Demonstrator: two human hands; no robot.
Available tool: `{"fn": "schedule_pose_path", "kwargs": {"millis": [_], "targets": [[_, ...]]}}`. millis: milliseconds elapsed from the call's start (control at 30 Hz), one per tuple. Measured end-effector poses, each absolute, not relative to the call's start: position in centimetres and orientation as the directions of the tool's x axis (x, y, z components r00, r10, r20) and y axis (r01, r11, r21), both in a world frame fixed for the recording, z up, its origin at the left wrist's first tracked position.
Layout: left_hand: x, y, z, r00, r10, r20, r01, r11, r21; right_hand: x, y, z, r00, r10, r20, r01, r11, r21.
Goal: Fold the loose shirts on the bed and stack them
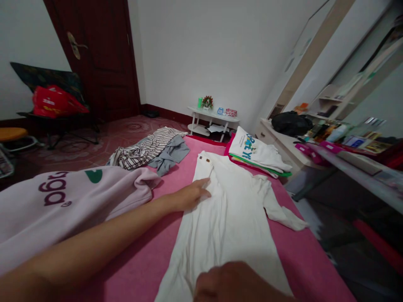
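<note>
A long-sleeved white shirt [242,201] lies spread on the pink bed cover [135,256], its collar end away from me. One sleeve reaches out to the right; lengthwise creases run down the left side of the cloth. My left hand [190,196] rests on that left side below the collar, index finger stretched out and thumb apart from it. Close to the camera, my right hand [236,283] is curled over the shirt's lower part. Its fingertips are hidden, so whether cloth is gripped there does not show.
A pale pink sweatshirt [103,197] lies left, behind my left forearm. Beyond it sit striped clothes [147,147] and a grey garment [171,155]. Folded clothes [258,151] are stacked at the bed's far right, beside a cluttered dressing table [346,159]. A low white shelf [214,117] stands by the wall.
</note>
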State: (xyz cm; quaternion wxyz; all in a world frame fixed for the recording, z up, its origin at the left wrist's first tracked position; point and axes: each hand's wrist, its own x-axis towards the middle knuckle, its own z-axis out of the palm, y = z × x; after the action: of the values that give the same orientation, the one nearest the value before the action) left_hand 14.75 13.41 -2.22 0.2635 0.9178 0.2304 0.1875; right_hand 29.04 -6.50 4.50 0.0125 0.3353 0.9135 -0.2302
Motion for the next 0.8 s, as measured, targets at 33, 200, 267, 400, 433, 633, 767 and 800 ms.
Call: {"fn": "schedule_pose_path", "kwargs": {"millis": [33, 200, 267, 400, 433, 633, 767, 800], "targets": [[14.0, 12.4, -2.1, 0.837, 0.495, 0.232, 0.293, -0.764, 0.575, 29.6, -5.3, 5.9, -0.784, 0.605, -0.140, 0.583, 0.638, -0.504], [10.9, 8.9, -0.2, 0.883, 0.435, 0.176, 0.160, -0.631, 0.759, 33.0, 1.3, 6.6, -0.233, 0.965, 0.117, 0.564, 0.232, -0.792], [9.9, 7.7, 0.8, 0.902, 0.408, 0.141, 0.116, -0.544, 0.831, 34.3, 2.6, 4.4, 0.026, 0.984, 0.177, 0.584, 0.129, -0.801], [9.2, 5.6, 2.0, 0.878, 0.466, 0.110, 0.139, -0.468, 0.873, 35.6, 1.7, 1.7, 0.016, 0.999, -0.032, 0.707, -0.034, -0.707], [9.3, 5.3, 2.0, 0.862, 0.497, 0.101, 0.164, -0.461, 0.872, 35.6, 1.1, 1.6, -0.015, 0.992, -0.122, 0.750, -0.070, -0.658], [10.7, 4.1, -0.4, 0.702, 0.703, 0.117, 0.327, -0.463, 0.823, 34.0, -1.1, 1.5, -0.010, 0.989, -0.145, 0.850, -0.068, -0.523], [10.1, 2.6, -0.8, 0.648, 0.761, 0.036, 0.437, -0.409, 0.801, 33.5, -1.7, 1.4, 0.001, 0.994, -0.113, 0.865, -0.058, -0.498], [9.8, 2.2, -0.6, 0.653, 0.757, 0.001, 0.460, -0.397, 0.794, 33.4, -1.9, 1.7, 0.007, 0.996, -0.092, 0.890, -0.048, -0.453]]}}
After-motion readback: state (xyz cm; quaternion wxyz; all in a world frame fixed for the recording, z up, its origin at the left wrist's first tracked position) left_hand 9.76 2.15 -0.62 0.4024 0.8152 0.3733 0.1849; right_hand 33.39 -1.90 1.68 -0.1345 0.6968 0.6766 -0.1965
